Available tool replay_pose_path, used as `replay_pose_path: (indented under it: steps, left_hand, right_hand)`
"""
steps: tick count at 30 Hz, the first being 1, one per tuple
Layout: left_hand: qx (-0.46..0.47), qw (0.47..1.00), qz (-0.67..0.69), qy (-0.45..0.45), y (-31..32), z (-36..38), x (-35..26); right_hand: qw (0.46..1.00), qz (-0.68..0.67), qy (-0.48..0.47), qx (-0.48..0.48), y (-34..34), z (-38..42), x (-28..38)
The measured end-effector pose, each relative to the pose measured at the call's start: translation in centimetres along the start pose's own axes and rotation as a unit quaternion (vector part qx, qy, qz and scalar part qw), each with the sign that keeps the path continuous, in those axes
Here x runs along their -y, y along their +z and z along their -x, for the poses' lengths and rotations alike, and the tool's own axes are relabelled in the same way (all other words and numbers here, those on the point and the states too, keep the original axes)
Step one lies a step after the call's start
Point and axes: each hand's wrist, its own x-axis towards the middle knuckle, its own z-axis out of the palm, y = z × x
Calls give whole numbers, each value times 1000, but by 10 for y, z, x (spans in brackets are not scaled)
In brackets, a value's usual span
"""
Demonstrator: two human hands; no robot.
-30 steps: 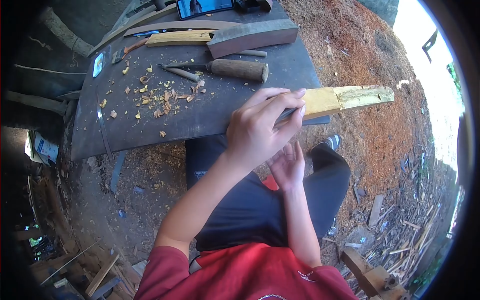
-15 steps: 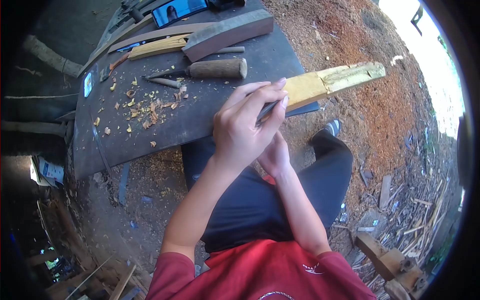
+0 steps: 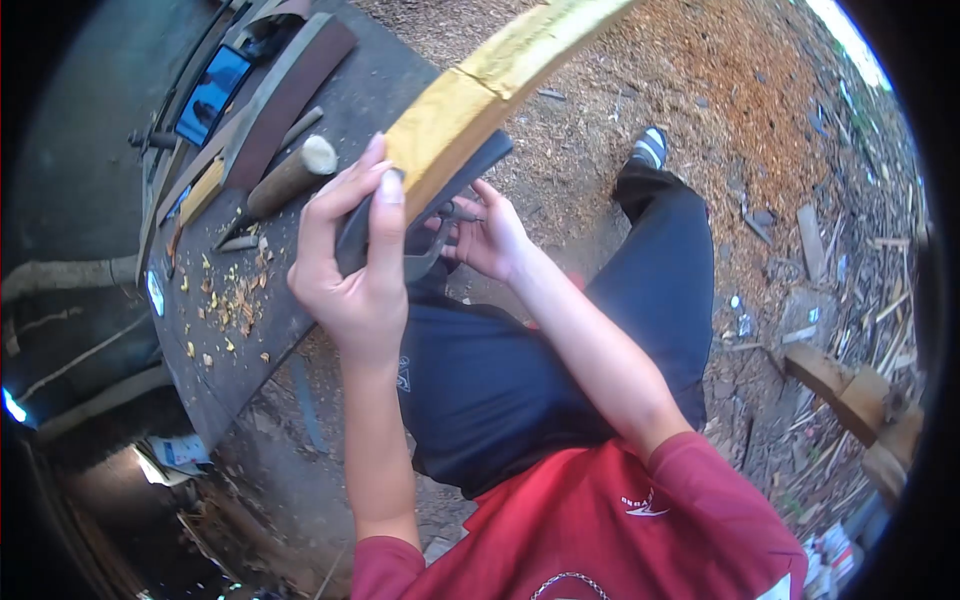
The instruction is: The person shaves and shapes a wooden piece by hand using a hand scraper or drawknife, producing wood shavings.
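Note:
My left hand point(image 3: 350, 245) grips the near end of a yellow piece of wood point(image 3: 450, 115), thumb on one side and fingers on the other. The wood lies over the table's edge and slants up to the right, with a dark notch line across it. A dark metal part shows beside the thumb. Below the table's edge, a dark metal clamp point(image 3: 432, 250) is partly hidden. My right hand point(image 3: 495, 235) has its fingers curled round the clamp's screw end, palm turned up.
On the dark table point(image 3: 215, 375) lie a wooden-handled chisel point(image 3: 285, 180), a curved grey-brown block point(image 3: 285, 100), a phone point(image 3: 213, 92) and wood shavings point(image 3: 232, 300). Sawdust and wood scraps cover the ground. A wooden beam point(image 3: 835, 385) stands at the right.
The view has turned and the wood appears closer and more steeply tilted. My right hand has come out from behind my left and now shows at the clamp.

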Motion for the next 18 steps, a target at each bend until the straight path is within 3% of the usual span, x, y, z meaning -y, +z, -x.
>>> replay_pose_path:
  steps: [7, 13, 18]
  left_hand:
    - [-3, 999, -13, -29, 6, 3, -8]
    - [0, 999, -52, -13, 5, 3, -5]
    - [5, 997, -72, -8, 5, 3, -8]
  right_hand:
    - [994, -29, -102, -11, -11, 21, 28]
    - [997, 34, -48, -45, -34, 87, -8]
    - [996, 74, 31, -29, -25, 71, -30]
